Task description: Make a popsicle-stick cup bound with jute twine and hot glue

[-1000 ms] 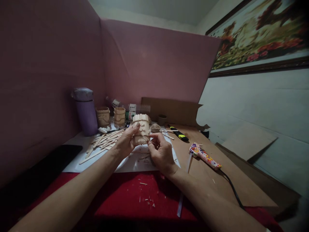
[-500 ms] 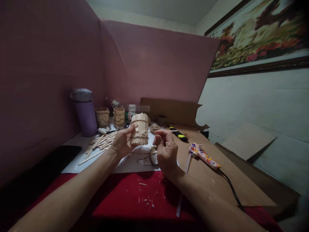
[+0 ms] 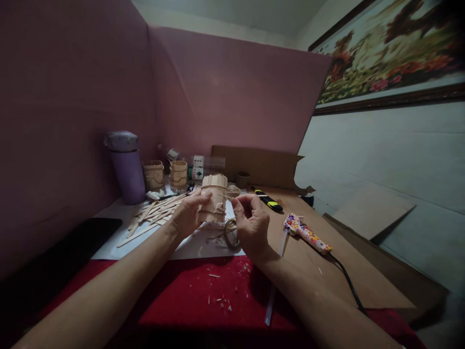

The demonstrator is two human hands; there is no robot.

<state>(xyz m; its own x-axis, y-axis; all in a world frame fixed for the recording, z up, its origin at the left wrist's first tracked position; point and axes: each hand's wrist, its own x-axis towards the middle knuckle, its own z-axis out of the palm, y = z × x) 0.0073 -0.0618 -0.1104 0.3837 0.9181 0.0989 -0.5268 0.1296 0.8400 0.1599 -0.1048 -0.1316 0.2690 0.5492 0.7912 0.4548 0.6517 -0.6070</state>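
My left hand (image 3: 189, 213) is wrapped round a small cup built of popsicle sticks (image 3: 214, 196), holding it upright just above the white sheet (image 3: 119, 237). My right hand (image 3: 250, 223) is beside the cup on its right, thumb and fingers pinched together on something thin near its rim; what it pinches is too small to name. A loop of twine or tape (image 3: 229, 235) lies on the sheet just under that hand.
Loose popsicle sticks (image 3: 152, 215) lie left of the cup. Behind stand a purple flask (image 3: 127, 167) and two finished stick cups (image 3: 154, 174). A patterned glue gun (image 3: 307, 232) with a black cord lies on brown cardboard (image 3: 327, 261) at the right, near a yellow-black cutter (image 3: 269, 199). Pink boards wall the back.
My right hand drew back from the cup's lower front, then came close to its upper right side again. The cup turned a little in my left hand.
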